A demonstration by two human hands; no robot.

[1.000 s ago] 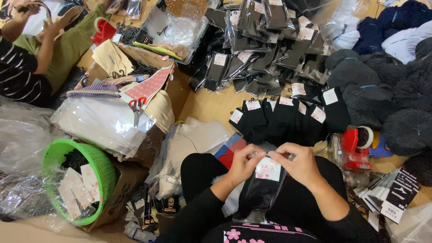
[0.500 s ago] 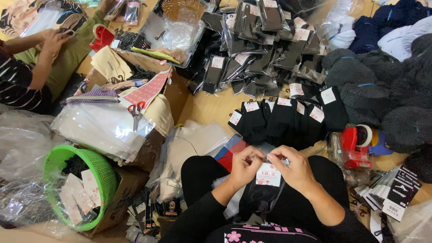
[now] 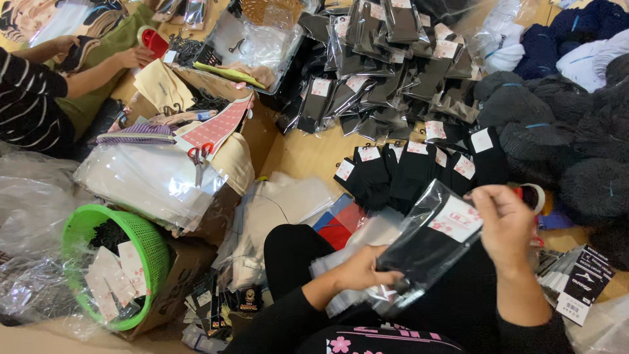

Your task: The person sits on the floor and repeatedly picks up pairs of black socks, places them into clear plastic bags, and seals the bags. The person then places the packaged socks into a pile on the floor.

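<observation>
Over the lap: left hand point(image 3: 357, 272) pinches the lower end of the bagged black socks point(image 3: 426, 246), right hand point(image 3: 508, 226) grips the top by the pink label. Looks light, floppy; clear bag probably slippery, so hold both ends. Loose socks point(image 3: 406, 174) lie on the floor ahead.

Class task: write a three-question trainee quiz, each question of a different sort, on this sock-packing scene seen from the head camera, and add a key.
1. True or false: the right hand grips the bagged black socks at the end with the paper label.
2. Multiple choice: the left hand holds (a) the red-handled scissors, (b) the lower end of the bagged black socks, (c) the green basket.
3. What lies inside the green basket?

Key: 1 true; 2 b; 3 white paper labels, with dark items behind them.
</observation>
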